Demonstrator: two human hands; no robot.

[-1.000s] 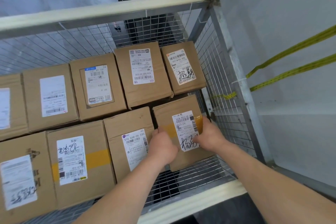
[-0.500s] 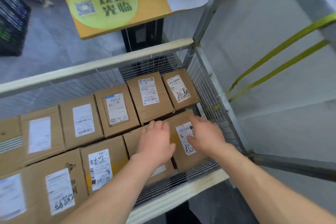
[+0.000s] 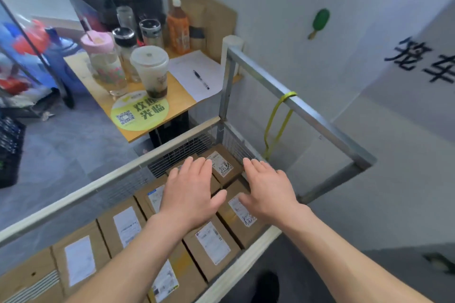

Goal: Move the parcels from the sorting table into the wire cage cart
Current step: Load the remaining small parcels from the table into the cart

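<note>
Above the wire cage cart (image 3: 299,106), head view. Left hand (image 3: 188,195): flat, fingers spread, palm down, holding nothing; hovers over the parcels near the cart's far right corner. Right hand (image 3: 269,190): likewise flat and empty, just beside the left. Parcels (image 3: 211,243): cardboard boxes, labels up, packed edge to edge in two rows across the cart floor, probably to fill the layer without gaps. Corner parcel (image 3: 222,166): sits tight against the cart's mesh wall. Open room: little bare floor visible on this layer; clear space above the boxes up to the cart's rails, so further parcels would likely stack on top. Wooden table (image 3: 103,103): beyond the cart's far rail, crowded with cups and bottles.
</note>
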